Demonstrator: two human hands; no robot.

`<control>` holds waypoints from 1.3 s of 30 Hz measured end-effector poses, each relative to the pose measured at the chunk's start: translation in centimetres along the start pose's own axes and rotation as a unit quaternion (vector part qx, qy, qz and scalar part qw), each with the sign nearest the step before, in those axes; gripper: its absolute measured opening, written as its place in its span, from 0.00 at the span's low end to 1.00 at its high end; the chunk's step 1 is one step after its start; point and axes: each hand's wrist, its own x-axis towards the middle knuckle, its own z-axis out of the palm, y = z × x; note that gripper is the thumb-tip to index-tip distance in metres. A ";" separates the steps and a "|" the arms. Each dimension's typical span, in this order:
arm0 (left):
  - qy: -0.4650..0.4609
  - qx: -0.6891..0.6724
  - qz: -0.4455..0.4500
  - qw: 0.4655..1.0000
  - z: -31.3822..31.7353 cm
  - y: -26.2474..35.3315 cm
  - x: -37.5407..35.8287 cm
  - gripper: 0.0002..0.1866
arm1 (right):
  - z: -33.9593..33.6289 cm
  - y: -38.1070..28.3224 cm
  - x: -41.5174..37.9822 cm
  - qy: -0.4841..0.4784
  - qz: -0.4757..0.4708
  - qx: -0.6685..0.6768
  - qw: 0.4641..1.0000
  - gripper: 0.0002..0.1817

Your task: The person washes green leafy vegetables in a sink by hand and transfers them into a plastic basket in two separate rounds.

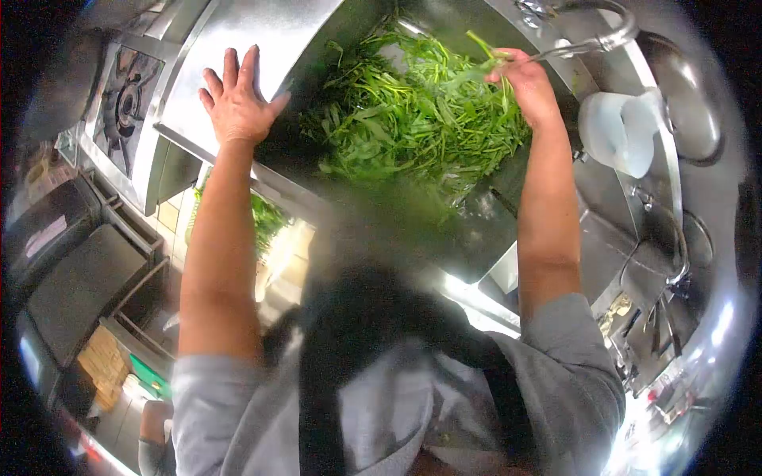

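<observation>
A metal sink [492, 214] holds a big heap of leafy green vegetables [429, 111] with long stems. My right hand [528, 83] is over the right side of the heap, its fingers closed on a green stem [480, 47] whose leaves hang toward the pile. My left hand [241, 103] lies flat on the steel counter [262, 32] left of the sink, fingers spread and nothing in them. What lies at the bottom of the sink is mostly hidden by the greens.
A gas burner [127, 103] stands at the far left. A curved faucet [611, 36] reaches over the sink's back right, near a white plastic container [623, 131]. More greens [266, 222] are low beside my left forearm. Part of another person [155, 432] shows at lower left.
</observation>
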 end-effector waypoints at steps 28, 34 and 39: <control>-0.271 -0.506 0.093 0.814 -4.3 23.6 1.9 0.10 | 1.9 -4.7 -7.7 0.149 -0.325 -0.431 0.828 0.06; -0.279 -0.587 0.058 0.758 -3.7 23.2 2.3 0.11 | 3.3 -4.3 -6.6 0.217 -0.304 -0.460 0.805 0.07; -0.248 -0.623 -0.010 0.742 -3.4 22.0 1.5 0.10 | 3.0 -3.9 -4.0 0.228 -0.187 -0.243 0.924 0.11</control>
